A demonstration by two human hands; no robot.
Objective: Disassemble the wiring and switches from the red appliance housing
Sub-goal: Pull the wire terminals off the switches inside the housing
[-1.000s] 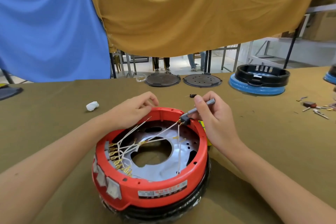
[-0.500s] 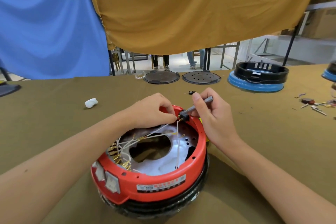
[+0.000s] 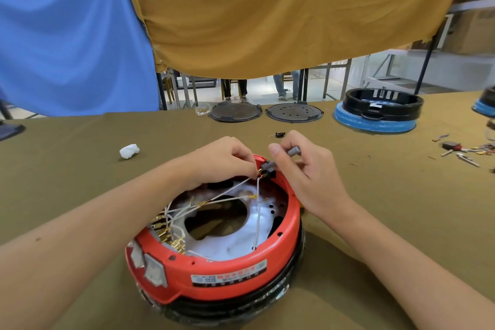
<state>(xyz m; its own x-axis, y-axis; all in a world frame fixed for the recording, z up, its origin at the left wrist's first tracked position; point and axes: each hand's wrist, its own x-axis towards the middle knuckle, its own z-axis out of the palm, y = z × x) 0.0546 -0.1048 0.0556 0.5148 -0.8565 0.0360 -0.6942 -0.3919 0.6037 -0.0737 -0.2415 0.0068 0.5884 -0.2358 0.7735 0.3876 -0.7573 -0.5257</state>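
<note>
Housing (image 3: pixel 235 270): red plastic, glossy and smooth, printed paper-like label on the near wall.
Inner plate (image 3: pixel 241 241): bare metal, dull silver sheen.
Wires (image 3: pixel 233 190): white insulation, matt; brass-coloured metal terminals.
Switches (image 3: pixel 154 270): pale translucent plastic.
Surface (image 3: pixel 80 169): olive cloth, matt, slightly creased.
Hanging sheets (image 3: pixel 267 13): blue and mustard cloth, soft folds.

Workshop: cloth-covered bench (image 3: pixel 80 169) w/ stripped appliance bases (image 3: pixel 375 112), loose parts (image 3: pixel 460 151).
</note>
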